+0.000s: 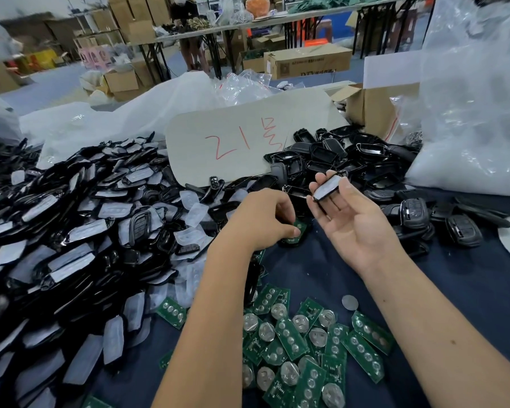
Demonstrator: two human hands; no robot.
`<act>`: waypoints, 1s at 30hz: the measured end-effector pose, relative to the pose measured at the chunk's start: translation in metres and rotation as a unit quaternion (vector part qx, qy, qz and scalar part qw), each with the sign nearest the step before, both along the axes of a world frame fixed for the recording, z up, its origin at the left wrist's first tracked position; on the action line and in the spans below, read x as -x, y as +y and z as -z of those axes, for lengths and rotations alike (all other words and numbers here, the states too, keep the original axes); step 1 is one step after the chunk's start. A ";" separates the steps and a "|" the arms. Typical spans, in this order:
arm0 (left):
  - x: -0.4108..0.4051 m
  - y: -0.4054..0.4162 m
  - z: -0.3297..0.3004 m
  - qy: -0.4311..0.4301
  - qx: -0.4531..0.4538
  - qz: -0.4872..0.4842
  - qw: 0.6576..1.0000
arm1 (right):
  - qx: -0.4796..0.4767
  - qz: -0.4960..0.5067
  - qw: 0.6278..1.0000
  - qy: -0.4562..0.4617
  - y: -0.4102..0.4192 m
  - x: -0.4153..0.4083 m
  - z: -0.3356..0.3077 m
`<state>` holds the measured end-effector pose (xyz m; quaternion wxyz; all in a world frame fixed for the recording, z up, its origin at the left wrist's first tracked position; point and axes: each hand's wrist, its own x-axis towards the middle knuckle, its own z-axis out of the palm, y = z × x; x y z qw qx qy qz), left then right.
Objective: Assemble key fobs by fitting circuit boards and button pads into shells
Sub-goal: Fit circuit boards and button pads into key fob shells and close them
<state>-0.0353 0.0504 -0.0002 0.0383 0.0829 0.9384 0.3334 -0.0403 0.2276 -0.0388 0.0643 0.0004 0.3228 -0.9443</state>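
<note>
My left hand (265,220) curls over a black shell half with a green circuit board (298,228) in it, thumb pressing on the board, low on the dark cloth. My right hand (351,219) is raised palm up and pinches a black shell piece (329,187) with a grey film-covered face between thumb and fingertips. A heap of green circuit boards (306,343) with round coin cells lies in front of me. Film-covered shell halves (71,245) are heaped on the left.
Empty black shell frames (330,154) pile up behind my hands, beside a cardboard sheet (242,142) with red writing. Finished fobs (442,219) lie at the right. Large clear plastic bags (477,113) and a cardboard box (377,104) stand at the back right.
</note>
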 end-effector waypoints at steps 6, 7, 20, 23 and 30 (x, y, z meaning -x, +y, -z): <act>0.005 0.006 -0.001 -0.048 0.014 0.005 0.999 | 0.001 0.004 1.000 -0.017 -0.001 -0.001 -0.003; 0.006 0.006 -0.001 -0.055 0.023 0.011 0.998 | 0.003 0.003 1.000 -0.018 -0.001 -0.002 -0.003; -0.002 0.016 -0.012 -0.069 0.096 0.060 0.991 | 0.021 0.007 0.999 -0.032 0.000 -0.004 -0.007; -0.002 0.019 -0.010 -0.071 0.120 0.044 0.989 | 0.031 0.011 0.999 -0.034 0.001 -0.004 -0.007; -0.003 0.001 -0.014 -0.117 -0.113 -0.007 0.987 | 0.056 0.030 0.997 -0.038 0.002 -0.002 -0.008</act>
